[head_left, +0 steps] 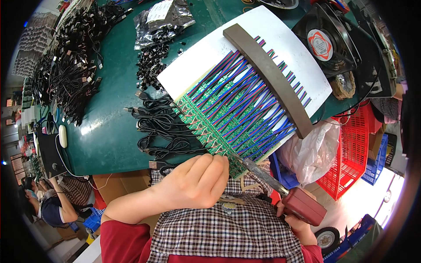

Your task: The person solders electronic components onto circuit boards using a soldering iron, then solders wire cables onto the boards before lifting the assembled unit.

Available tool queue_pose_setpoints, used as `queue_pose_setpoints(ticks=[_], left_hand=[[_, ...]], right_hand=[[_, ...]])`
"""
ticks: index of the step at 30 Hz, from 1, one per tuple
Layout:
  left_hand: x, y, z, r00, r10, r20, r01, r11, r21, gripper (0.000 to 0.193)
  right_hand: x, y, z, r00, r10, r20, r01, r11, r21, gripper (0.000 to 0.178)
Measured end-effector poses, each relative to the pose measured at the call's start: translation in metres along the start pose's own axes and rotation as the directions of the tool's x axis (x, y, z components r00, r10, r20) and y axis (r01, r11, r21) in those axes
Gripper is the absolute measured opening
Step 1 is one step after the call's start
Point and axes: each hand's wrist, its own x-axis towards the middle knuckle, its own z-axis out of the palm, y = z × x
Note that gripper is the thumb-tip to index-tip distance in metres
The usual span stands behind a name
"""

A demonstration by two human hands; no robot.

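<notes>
My left hand [197,179] is closed in a pinch at the near edge of the green circuit boards [215,136]. A black USB cable [164,165] runs into it; its wire end is mostly hidden by my fingers. In my right hand [298,223] is a soldering iron [303,206] with a dark red handle. Its tip meets the boards just right of my left fingertips. Rows of red, blue and black wires [237,87] fan across the boards, under a curved brown bar [272,79]. The boards lie on a white sheet [188,72].
Black cables [169,122] lie left of the boards, with a larger cable heap [66,70] farther left. Small black parts [151,65] and a plastic bag [162,22] sit behind. A fan [322,44] stands back right. Red crates [351,149] are beside the green table [114,131].
</notes>
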Motion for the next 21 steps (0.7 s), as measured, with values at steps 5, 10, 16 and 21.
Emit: queue_pose_setpoints(ticks=[5, 10, 16, 21], left_hand=[[0.001, 0.003, 0.000, 1.000, -0.021, 0.008, 0.021, 1.000, 0.009, 0.017], [0.000, 0.006, 0.001, 0.999, -0.055, -0.001, 0.055, 0.998, 0.019, 0.017], [0.001, 0.009, 0.001, 0.998, -0.062, 0.005, 0.061, 0.997, 0.046, 0.017], [0.002, 0.010, 0.001, 0.998, -0.055, 0.021, 0.053, 0.994, 0.092, 0.015]], right_hand=[[0.008, -0.005, 0.000, 1.000, -0.022, 0.005, 0.021, 0.992, 0.127, 0.059], [0.009, -0.006, -0.002, 0.999, -0.007, 0.037, 0.003, 0.996, 0.091, 0.061], [0.016, -0.004, -0.003, 0.992, -0.097, 0.079, 0.106, 0.988, -0.110, 0.061], [0.007, -0.002, -0.004, 0.988, -0.133, 0.079, 0.149, 0.958, -0.246, 0.055]])
